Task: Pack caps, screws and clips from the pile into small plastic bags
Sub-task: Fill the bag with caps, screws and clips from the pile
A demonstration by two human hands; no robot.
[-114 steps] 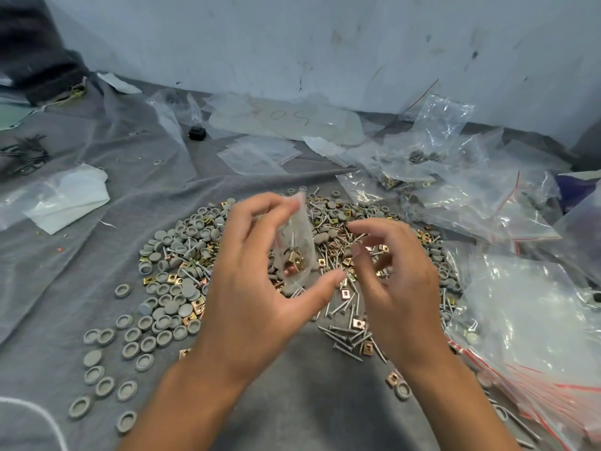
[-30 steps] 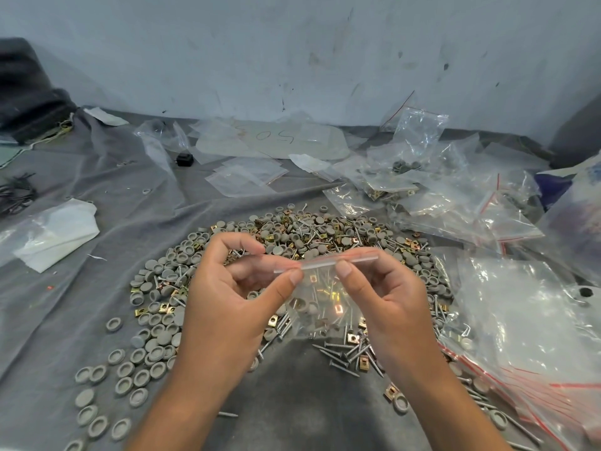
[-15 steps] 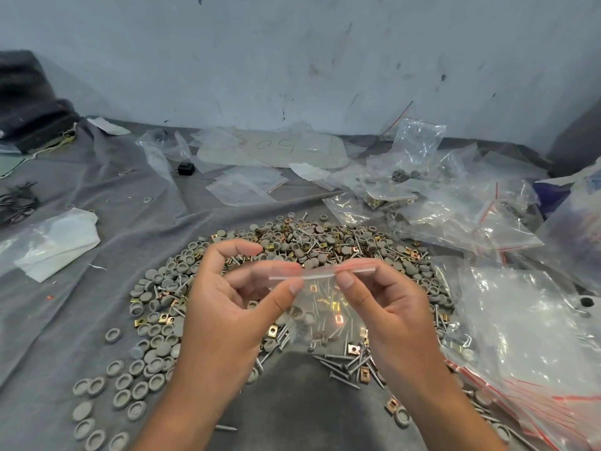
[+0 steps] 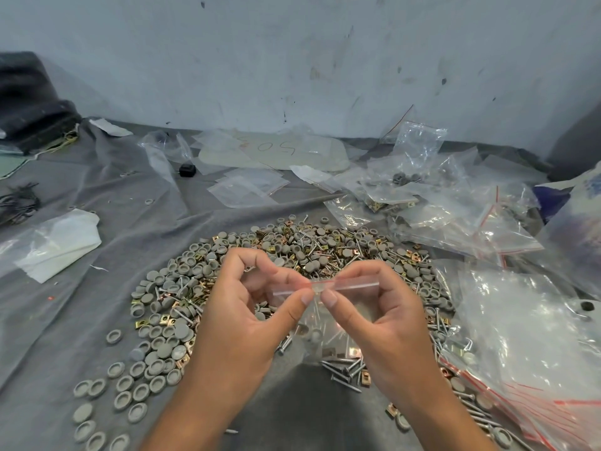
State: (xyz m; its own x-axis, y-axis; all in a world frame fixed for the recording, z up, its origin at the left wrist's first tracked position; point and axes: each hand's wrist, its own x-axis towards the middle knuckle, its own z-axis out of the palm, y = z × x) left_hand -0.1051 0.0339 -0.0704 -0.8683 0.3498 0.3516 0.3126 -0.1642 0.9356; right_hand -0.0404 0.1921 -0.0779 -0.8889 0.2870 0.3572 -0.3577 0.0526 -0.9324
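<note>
Head view: your left hand (image 4: pixel 240 323) and right hand (image 4: pixel 380 323) both pinch the top strip of a small clear bag (image 4: pixel 322 333), thumbs nearly touching at its middle. You hold it just above the pile (image 4: pixel 309 249) of grey caps, screws and brass clips on the grey cloth (image 4: pixel 107 222). Filled bags (image 4: pixel 455 209) lie to your right.
</note>
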